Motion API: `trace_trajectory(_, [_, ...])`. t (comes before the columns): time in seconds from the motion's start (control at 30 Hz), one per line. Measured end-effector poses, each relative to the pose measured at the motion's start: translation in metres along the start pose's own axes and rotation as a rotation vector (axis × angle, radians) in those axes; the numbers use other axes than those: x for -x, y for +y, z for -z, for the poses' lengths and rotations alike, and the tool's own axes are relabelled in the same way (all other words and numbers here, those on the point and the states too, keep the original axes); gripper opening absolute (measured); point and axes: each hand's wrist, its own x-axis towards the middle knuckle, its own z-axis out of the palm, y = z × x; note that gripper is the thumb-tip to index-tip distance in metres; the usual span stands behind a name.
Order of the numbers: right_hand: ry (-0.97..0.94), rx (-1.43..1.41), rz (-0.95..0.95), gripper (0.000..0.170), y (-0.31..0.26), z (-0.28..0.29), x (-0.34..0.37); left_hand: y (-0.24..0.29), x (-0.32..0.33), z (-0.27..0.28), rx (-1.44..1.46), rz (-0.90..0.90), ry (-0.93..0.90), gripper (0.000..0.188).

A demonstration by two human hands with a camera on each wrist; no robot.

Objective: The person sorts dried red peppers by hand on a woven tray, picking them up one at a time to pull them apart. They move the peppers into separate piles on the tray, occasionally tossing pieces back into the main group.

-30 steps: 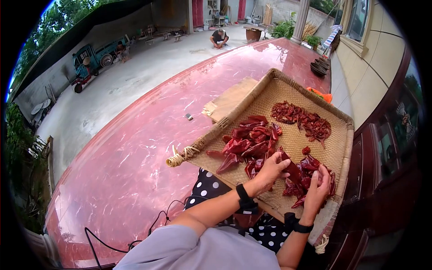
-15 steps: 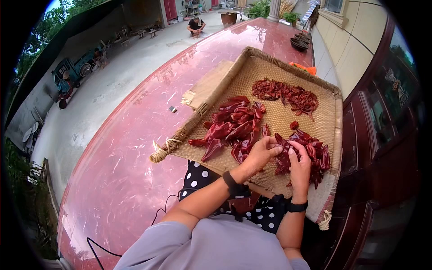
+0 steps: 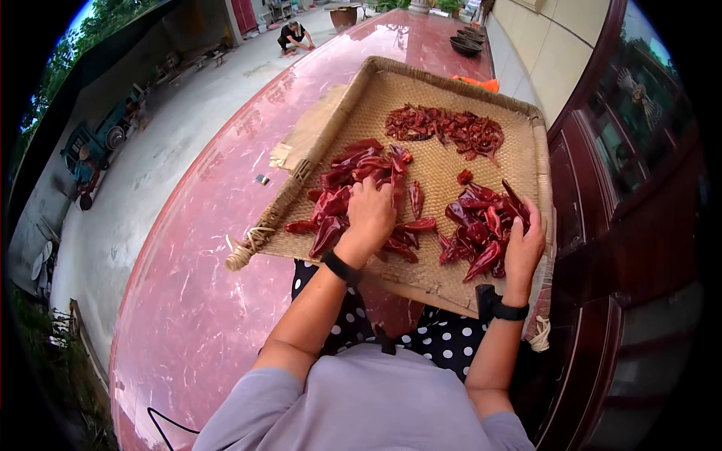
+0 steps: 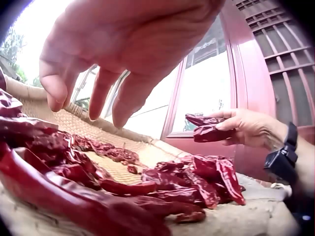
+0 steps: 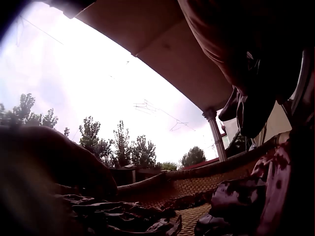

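Observation:
A woven tray (image 3: 451, 289) holds whole dried red peppers in a left pile (image 3: 331, 201) and a right pile (image 3: 477, 233), with small pepper pieces (image 3: 444, 129) at its far side. The left hand (image 3: 370, 214) is over the left pile; in the left wrist view that hand (image 4: 123, 44) has its fingers hanging apart above the peppers, nothing between them. Above the right pile's outer edge, the right hand (image 3: 524, 244) holds peppers, and in the left wrist view it (image 4: 253, 127) pinches dark red peppers (image 4: 209, 129) between thumb and fingers.
The tray lies across the person's lap, beside a glossy red surface (image 3: 203, 263). Flat cardboard (image 3: 308, 131) and a small object (image 3: 262, 180) lie left of it. Dark bowls (image 3: 466, 43) stand beyond; a dark red door (image 3: 602, 203) is at right. Another person (image 3: 293, 36) crouches far off.
The left hand has left the right hand's side and moved left over the left pile. The right hand has shifted toward the tray's right edge, still holding peppers. The head view has shifted.

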Motion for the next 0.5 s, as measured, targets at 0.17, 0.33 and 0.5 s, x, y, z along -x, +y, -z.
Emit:
trace_trajectory(0.17, [0.107, 0.180, 0.073, 0.041, 0.014, 0.000, 0.014, -0.033, -0.021, -0.017, -0.186, -0.063, -0.150, 0.031])
trace_trajectory(0.33, [0.027, 0.059, 0.118, 0.035, -0.004, -0.004, 0.026, -0.033, -0.033, -0.023, -0.178, -0.040, -0.033, 0.028])
trace_trajectory(0.5, [-0.101, -0.210, 0.023, 0.033, -0.019, -0.020, 0.037, -0.003, -0.023, 0.006, 0.080, -0.015, -0.016, 0.023])
